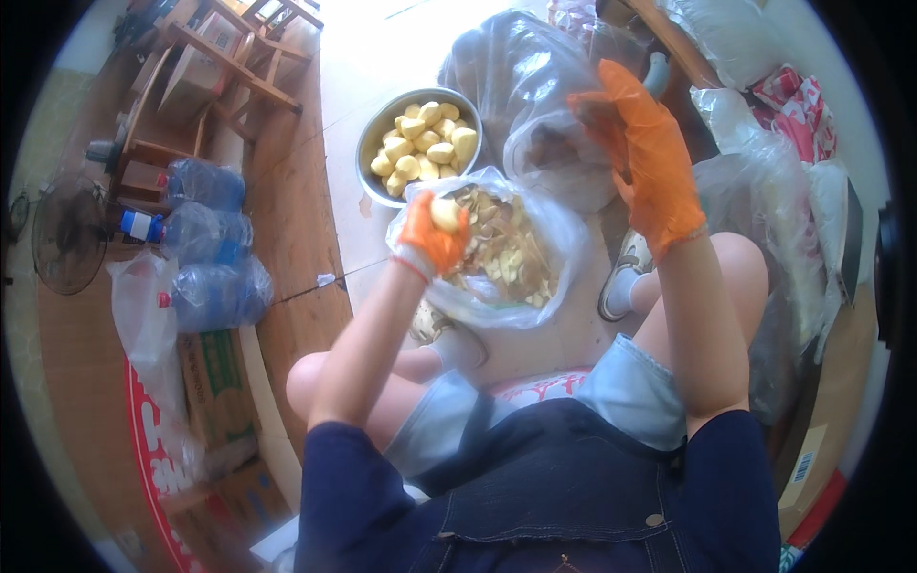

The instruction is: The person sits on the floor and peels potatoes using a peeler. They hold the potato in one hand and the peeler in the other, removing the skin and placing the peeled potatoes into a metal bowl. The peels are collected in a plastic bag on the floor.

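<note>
My left hand (435, 233), in an orange glove over a white cuff, grips a peeled potato (445, 213) above the near-left rim of a plastic bag (566, 251) full of peelings (505, 247). Raised to the right of that bag is my right hand (641, 154), also orange-gloved. Its fingers are spread and no held object shows, though the palm is partly hidden and slightly blurred. A round metal basin (365, 161) of peeled potatoes (427, 140) stands on the floor just beyond my left hand. Behind the peelings bag sits a large clear plastic bag (526, 71) with dark contents.
Large blue water bottles (204, 236) in plastic, cardboard boxes (218, 387), wooden stools (236, 61) and a fan (69, 233) line the left side. Plastic bags (759, 193) crowd the right. A pale blue curved object (655, 75) shows behind my right hand. My shoes flank the peelings bag.
</note>
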`<state>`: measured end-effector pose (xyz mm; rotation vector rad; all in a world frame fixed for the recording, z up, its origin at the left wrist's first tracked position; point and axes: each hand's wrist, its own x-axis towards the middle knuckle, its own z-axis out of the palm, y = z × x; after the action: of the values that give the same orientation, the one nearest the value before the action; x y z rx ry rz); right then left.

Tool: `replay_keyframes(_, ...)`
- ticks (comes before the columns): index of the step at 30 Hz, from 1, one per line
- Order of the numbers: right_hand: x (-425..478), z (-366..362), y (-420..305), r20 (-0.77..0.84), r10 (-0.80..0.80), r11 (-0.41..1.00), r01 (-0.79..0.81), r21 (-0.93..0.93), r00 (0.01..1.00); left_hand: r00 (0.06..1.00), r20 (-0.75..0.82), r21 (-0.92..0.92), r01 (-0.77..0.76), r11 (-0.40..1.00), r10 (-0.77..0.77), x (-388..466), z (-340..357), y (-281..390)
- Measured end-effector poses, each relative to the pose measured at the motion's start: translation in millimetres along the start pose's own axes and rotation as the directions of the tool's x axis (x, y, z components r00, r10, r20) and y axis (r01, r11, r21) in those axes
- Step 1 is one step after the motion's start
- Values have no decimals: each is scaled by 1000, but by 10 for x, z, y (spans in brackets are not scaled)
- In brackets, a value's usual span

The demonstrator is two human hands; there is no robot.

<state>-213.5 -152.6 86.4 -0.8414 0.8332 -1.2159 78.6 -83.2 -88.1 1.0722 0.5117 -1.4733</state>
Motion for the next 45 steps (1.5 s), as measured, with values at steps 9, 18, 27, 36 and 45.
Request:
replay_keyframes(9, 67, -580, -147, -44, -57, 960, 67, 274, 997, 743, 281, 394, -666, 633, 607, 1422, 753, -409)
replay_keyframes(18, 98, -851, 154, 177, -256, 924, 295, -242, 950, 561, 803, 464, -378, -801, 200, 2296, 1228, -1659)
replay_keyframes(27, 8, -466, -177, -107, 77, 986, -92, -140, 991, 822, 484, 450, 61, -891, 301, 3796, 1306, -1122)
replay_keyframes(36, 58, -713, -45, 218, -305, 850, 368, -377, 927, 930, 362, 908, -335, -250, 68, 2711, 1605, -1457)
replay_keyframes(45, 95, -90, -245, -210, 11, 908, 78, 412, 978, 751, 656, 706, -573, 415, -79, -179, 1192, -710)
